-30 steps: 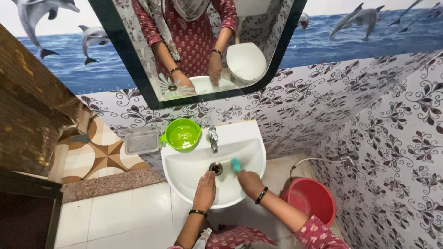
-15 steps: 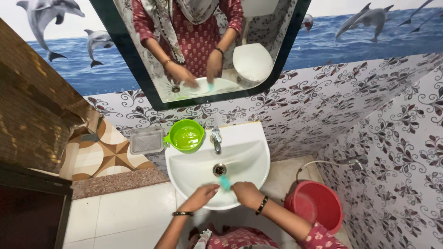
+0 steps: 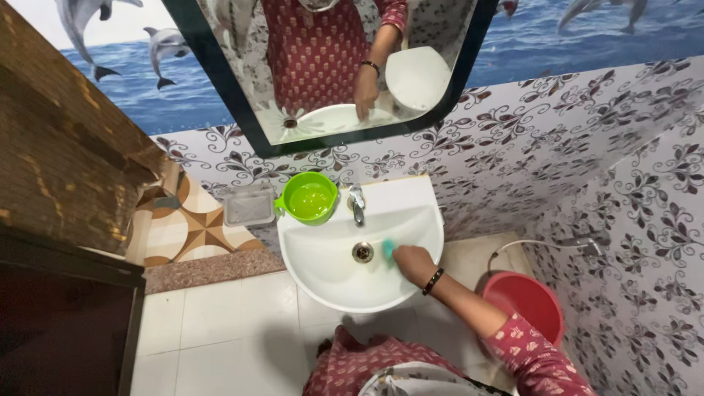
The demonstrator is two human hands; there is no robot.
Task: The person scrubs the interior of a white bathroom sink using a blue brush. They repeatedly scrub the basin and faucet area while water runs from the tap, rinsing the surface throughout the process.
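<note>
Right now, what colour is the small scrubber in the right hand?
Teal-green scrubber, in the head view, pressed against the white basin.

A single camera sits on the person's head and looks steeply down and forward at a bathroom corner. The view is wide and bends straight lines near the edges. The white sink (image 3: pixel 345 271) lies near the middle of the frame, at arm's reach below the lens. The mirror (image 3: pixel 330 73) on the wall ahead fills the top of the frame and is cut off there. The floor (image 3: pixel 220 330) spreads along the bottom, with the person's own patterned clothing at the lower edge. The right hand (image 3: pixel 412 262) reaches in from the lower right. A red bucket (image 3: pixel 524 301) stands on the right. No second view exists to share the scene.
</note>
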